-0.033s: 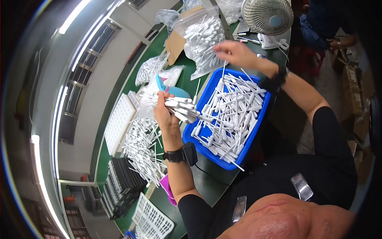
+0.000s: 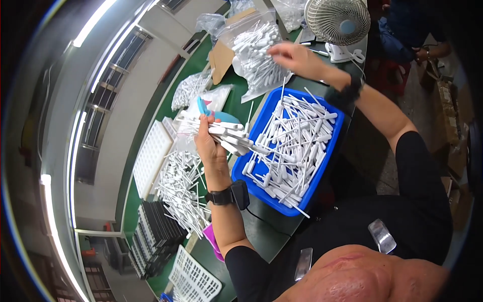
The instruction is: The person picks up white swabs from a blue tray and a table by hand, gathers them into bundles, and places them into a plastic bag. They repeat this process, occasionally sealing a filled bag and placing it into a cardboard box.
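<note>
My left hand (image 2: 209,143) is closed around a bundle of white plastic sticks (image 2: 231,135), their thick ends pointing toward the blue bin (image 2: 266,203). Many more such sticks (image 2: 297,146) lie crisscrossed inside that bin. Above the bin's far end, my right hand (image 2: 299,61) is raised near a clear bag of white sticks (image 2: 256,50). Its fingers are apart, their tips blurred, and nothing shows in them. Behind my left hand are a light-blue object with pink parts (image 2: 204,105) and a loose heap of white sticks (image 2: 183,191).
A fan (image 2: 338,21) stands at the far right of the green table (image 2: 261,234). White perforated trays (image 2: 151,158), a stack of dark trays (image 2: 156,231), a white plastic basket (image 2: 195,277) and another filled bag (image 2: 191,90) are at left. Another person (image 2: 410,30) is at upper right.
My right hand has shifted very slightly to the left. My left hand keeps its hold on the bundle of sticks.
</note>
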Demonstrator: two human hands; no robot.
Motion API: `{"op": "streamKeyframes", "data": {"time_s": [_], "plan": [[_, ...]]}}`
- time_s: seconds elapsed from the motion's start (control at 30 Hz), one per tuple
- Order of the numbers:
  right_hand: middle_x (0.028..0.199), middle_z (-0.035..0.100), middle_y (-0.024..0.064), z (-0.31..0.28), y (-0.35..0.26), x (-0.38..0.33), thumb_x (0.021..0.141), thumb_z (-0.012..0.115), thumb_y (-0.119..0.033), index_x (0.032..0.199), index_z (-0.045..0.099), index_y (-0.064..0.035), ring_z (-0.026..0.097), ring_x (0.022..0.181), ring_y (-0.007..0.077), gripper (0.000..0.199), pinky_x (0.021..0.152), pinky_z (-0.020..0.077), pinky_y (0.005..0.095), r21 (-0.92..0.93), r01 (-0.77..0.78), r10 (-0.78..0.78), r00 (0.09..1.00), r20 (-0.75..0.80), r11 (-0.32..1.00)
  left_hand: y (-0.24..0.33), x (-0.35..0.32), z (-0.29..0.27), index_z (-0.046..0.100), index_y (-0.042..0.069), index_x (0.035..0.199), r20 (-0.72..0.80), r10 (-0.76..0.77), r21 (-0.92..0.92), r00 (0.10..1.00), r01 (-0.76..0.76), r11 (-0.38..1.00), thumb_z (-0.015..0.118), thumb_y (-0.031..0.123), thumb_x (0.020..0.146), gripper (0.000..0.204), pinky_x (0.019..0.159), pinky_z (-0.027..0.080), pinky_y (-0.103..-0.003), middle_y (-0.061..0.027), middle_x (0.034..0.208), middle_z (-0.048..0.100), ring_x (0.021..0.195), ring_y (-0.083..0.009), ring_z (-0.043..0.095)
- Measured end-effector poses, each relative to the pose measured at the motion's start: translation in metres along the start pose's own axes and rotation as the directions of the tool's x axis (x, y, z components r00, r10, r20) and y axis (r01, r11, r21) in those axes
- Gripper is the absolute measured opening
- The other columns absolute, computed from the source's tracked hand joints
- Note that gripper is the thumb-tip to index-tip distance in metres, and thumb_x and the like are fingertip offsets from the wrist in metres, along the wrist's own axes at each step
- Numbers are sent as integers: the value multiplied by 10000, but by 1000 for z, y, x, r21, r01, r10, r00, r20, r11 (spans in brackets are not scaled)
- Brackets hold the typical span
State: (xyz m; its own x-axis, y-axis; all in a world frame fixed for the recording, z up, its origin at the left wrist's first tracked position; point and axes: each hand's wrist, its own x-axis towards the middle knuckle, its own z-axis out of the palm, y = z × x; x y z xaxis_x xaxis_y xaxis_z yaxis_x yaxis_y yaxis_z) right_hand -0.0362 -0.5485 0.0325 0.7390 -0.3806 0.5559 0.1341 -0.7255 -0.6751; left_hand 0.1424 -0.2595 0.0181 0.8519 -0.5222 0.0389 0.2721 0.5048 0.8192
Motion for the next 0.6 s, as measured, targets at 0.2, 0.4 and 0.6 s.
{"op": "streamKeyframes", "data": {"time_s": [0.2,0.4,0.6], "plan": [[1128,647,55,-22,3,93,985,520,-392,1239,601,-27,607,947,124,452,857,477,278,283,-98,51,985,168,954,15,60,74,573,33,874,282,-78,55,956,65,996,548,244,991,242,702,534,-360,-94,779,609,720,-215,616],[1256,599,98,8,15,83,971,415,-578,1354,497,-43,561,1131,206,663,1039,371,492,599,-623,434,782,448,503,18,109,123,563,15,857,325,-49,-143,944,101,985,529,223,997,253,754,536,-376,-109,800,609,738,-237,617],[1317,557,140,75,-12,16,994,381,-514,1332,483,-6,497,1251,286,619,1086,283,565,825,-481,592,585,555,-299,-49,94,118,558,12,854,175,112,-115,978,-92,989,546,199,981,226,752,526,-375,-100,815,603,757,-226,622]]}}
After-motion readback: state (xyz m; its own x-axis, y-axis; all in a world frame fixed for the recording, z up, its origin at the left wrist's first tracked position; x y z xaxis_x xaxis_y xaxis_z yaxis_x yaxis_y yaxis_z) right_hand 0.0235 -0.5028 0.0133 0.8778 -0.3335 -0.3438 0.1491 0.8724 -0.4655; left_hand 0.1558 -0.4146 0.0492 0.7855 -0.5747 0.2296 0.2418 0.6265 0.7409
